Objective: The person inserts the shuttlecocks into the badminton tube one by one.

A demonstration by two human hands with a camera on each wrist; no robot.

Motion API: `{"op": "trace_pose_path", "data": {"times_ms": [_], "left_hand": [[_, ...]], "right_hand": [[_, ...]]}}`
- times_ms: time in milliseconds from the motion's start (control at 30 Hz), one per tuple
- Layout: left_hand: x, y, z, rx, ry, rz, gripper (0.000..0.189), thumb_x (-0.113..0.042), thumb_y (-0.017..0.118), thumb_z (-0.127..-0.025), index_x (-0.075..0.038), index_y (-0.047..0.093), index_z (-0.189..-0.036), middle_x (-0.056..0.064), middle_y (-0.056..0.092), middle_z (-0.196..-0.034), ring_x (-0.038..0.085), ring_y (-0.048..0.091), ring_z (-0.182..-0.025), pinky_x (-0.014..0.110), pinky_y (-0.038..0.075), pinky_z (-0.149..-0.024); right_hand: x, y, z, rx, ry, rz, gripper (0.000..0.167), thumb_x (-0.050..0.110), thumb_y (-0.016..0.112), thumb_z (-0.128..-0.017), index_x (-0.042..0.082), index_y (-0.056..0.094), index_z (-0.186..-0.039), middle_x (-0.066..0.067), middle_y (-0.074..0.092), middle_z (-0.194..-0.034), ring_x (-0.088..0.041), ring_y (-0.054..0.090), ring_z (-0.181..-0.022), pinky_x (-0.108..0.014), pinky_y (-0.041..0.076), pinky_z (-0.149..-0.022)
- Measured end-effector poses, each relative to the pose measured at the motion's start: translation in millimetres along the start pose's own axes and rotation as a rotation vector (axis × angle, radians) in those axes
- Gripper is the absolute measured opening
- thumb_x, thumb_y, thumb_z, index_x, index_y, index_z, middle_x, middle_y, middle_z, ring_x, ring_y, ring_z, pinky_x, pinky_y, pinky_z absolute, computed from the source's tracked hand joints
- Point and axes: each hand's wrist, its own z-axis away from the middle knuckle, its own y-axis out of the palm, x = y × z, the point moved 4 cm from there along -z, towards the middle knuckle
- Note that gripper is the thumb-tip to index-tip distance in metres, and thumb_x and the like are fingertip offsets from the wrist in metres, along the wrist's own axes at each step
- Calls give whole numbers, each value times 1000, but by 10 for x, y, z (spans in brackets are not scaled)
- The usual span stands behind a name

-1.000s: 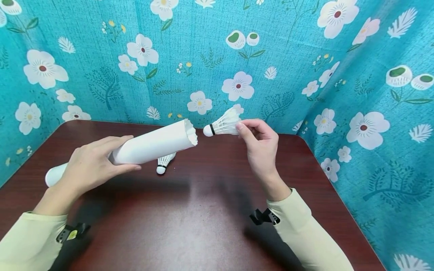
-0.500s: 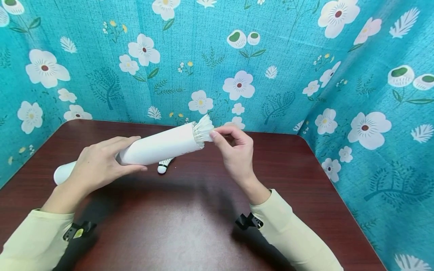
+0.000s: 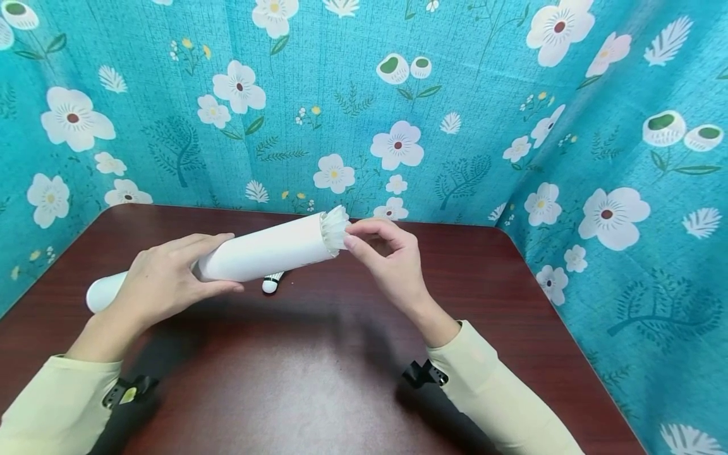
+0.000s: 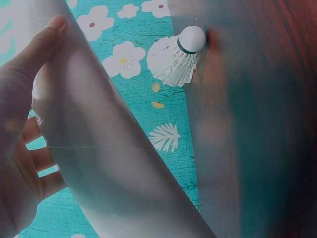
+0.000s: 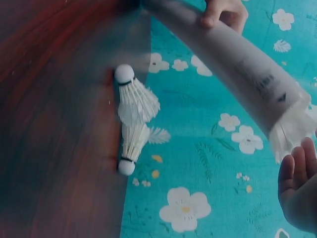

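Note:
My left hand (image 3: pixel 162 278) grips a white shuttlecock tube (image 3: pixel 273 248) round its middle, holding it slanted above the table with the open, ragged end up and to the right. A shuttlecock (image 3: pixel 334 229) sits in that open end; only its feather skirt sticks out, and the cork head is hidden inside. Thumb and forefinger of my right hand (image 3: pixel 392 265) pinch the feather edge. In the right wrist view, two more shuttlecocks lie on the table behind the tube, one (image 5: pixel 138 101) with its skirt against the other (image 5: pixel 131 148). Dark print shows on the tube there.
A dark red-brown wooden table (image 3: pixel 318 385) spreads beneath both hands. Behind it and along the right side hangs a turquoise flowered curtain (image 3: pixel 341 88). Black camera straps sit on both sleeves.
My right hand has moved left, carrying the shuttlecock cork-first from outside the tube into its open end. The tube has shifted slightly right, and less feather shows than half a second ago.

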Motion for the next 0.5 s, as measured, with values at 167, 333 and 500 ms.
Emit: {"op": "trace_pose_path", "data": {"times_ms": [167, 333, 500], "left_hand": [[28, 14, 21, -9, 6, 0, 84, -48, 95, -59, -17, 67, -132, 10, 70, -119, 30, 68, -98, 53, 53, -68], [22, 5, 29, -10, -3, 4, 84, -48, 96, -59, -19, 67, -132, 9, 70, -119, 29, 68, -100, 53, 52, -69], [10, 1, 41, -5, -8, 11, 84, -46, 97, -58, -19, 67, -132, 9, 70, -119, 29, 68, -99, 53, 53, -69]], "right_hand": [[0, -140, -45, 7, -2, 15, 33, 8, 70, -89, -5, 67, -120, -19, 66, -108, -28, 64, -93, -32, 54, -79], [-22, -234, -110, 130, 57, 81, 46, 17, 73, -90, 5, 63, -133, -7, 64, -125, -29, 61, -109, -41, 52, -89], [-62, -249, -145, 306, 131, 114, 55, 15, 78, -89, 13, 60, -140, -2, 57, -139, -25, 59, -120, -45, 50, -96]]}}
